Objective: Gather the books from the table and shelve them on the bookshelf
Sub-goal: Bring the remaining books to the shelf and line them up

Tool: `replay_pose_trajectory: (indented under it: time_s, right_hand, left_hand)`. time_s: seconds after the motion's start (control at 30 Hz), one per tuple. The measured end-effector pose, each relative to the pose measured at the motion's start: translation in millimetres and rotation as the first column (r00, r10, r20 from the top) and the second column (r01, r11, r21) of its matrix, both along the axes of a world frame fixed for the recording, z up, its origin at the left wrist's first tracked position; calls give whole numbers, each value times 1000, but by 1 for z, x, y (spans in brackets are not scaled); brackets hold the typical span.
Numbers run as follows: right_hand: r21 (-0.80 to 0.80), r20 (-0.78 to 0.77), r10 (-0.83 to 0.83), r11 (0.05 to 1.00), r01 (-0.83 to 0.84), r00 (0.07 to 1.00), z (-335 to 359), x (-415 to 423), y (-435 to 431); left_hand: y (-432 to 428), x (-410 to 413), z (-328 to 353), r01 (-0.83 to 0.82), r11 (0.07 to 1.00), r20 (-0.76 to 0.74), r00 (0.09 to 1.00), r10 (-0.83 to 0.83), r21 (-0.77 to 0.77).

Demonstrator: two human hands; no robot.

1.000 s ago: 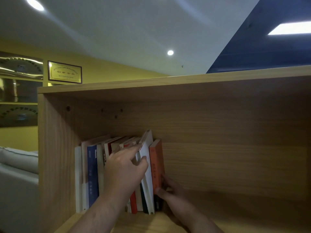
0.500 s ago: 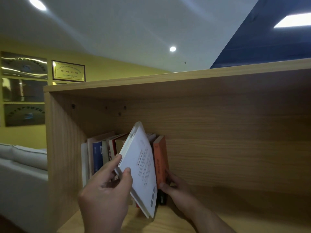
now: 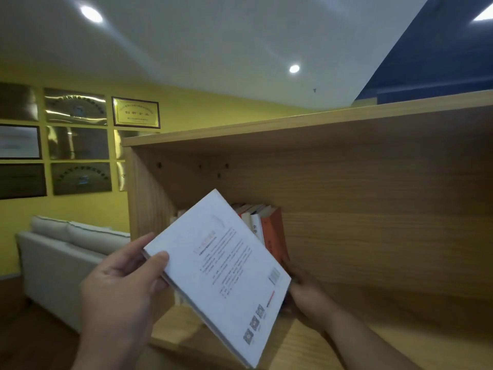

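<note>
The left hand (image 3: 120,284) pinched the white book (image 3: 224,268) by its left corner, long axis slanting down to the right, just before the shelved row (image 3: 250,208) in the bookshelf (image 3: 320,124). The right hand (image 3: 309,292) lay at the orange book (image 3: 274,236) ending that row, nearer the free shelf, its grip hidden. One white spine (image 3: 255,228) read 余华; the cover's print was illegible.

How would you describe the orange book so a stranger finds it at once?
In the wooden bookshelf, a row of books stands at the left end. The orange book is the last on the right, the right hand at its foot. Its neighbour has a white spine; only this one is orange.
</note>
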State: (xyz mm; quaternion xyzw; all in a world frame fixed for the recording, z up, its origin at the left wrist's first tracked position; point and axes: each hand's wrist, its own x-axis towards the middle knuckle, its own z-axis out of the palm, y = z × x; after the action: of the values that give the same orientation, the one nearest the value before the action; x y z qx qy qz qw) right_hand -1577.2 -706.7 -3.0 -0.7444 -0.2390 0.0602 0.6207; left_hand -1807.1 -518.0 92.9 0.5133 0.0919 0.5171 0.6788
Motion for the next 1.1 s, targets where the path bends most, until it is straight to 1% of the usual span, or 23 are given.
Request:
replay_pose_trajectory:
  time_s: [0.03,0.1,0.13,0.17,0.2,0.23,0.27,0.3,0.37,0.4,0.43,0.47,0.5,0.53,0.6,0.63,0.7,0.77,0.8,0.87,0.93,1.03,1.1]
  right_hand:
    - [101,-63,-10,995,16,998,4,-4,-3]
    - [263,-131,-88,957,121,987,22,-12,-17]
    - [326,-170,-68,938,121,983,32,-16,-30]
    - [361,-195,18,931,55,981,42,-23,-45]
    - [358,-189,143,931,-68,971,52,-32,-62]
    - [318,-174,267,926,-203,948,59,-42,-77]
    - [270,-160,368,909,-318,916,61,-52,-91]
    - [245,-165,438,886,-394,884,60,-58,-103]
    - [242,-182,433,890,-387,883,58,-64,-124]
    - [249,-184,391,906,-342,902,57,-67,-133]
    - [262,-182,333,924,-280,925,55,-69,-142]
    - [279,-176,247,941,-193,953,53,-70,-150]
    - [300,-168,135,951,-80,977,51,-71,-157]
    - [308,-152,-2,950,49,988,49,-72,-162]
    - [242,-74,-273,928,283,959,49,-78,-160]
    - [191,-7,-376,909,371,926,50,-82,-154]
    - [122,150,-513,858,499,845,49,-86,-136]
    - [85,262,-567,820,567,781,46,-85,-112]
    - [83,283,-577,811,580,766,43,-82,-101]
    - [84,290,-568,817,571,770,36,-73,-77]
    - [93,254,-529,847,524,810,30,-64,-53]
    - [142,124,-428,900,411,895,18,-52,-24]
    - [65,151,-384,923,379,911,12,-40,-19]
  left_hand:
    - [0,2,1,48,999,-20,999,-48,-10]
    - [0,6,3,153,988,-48,987,-154,-16]
    - [0,10,5,213,977,-45,976,-214,-12]
    - [-1,14,8,279,960,-36,960,-279,1]
    - [-4,19,10,342,940,-32,939,-342,15]
    - [-9,25,13,397,918,-34,918,-396,27]
    - [-16,32,16,444,895,-35,896,-443,39]
    - [-23,41,19,484,873,-35,875,-483,55]
    - [-39,59,21,505,850,-82,863,-499,146]
    - [-45,69,19,473,844,-168,881,-443,252]
    - [-49,78,15,431,816,-291,896,-336,386]
    - [-49,87,8,391,765,-411,893,-181,512]
    - [-49,93,-3,368,703,-499,866,-21,609]
    - [-47,99,-16,368,638,-553,826,110,676]
    - [-43,109,-48,407,534,-608,743,278,741]
    - [-41,113,-63,430,514,-629,711,314,742]
    - [-38,119,-83,457,505,-654,680,332,732]
    - [-34,123,-90,459,500,-654,675,340,734]
    - [-33,124,-91,462,494,-653,676,343,737]
    - [-29,127,-92,467,482,-649,680,340,741]
    - [-26,127,-93,475,469,-649,683,337,744]
    - [-26,128,-95,486,461,-653,680,334,742]
    - [-26,128,-97,493,459,-655,687,315,739]
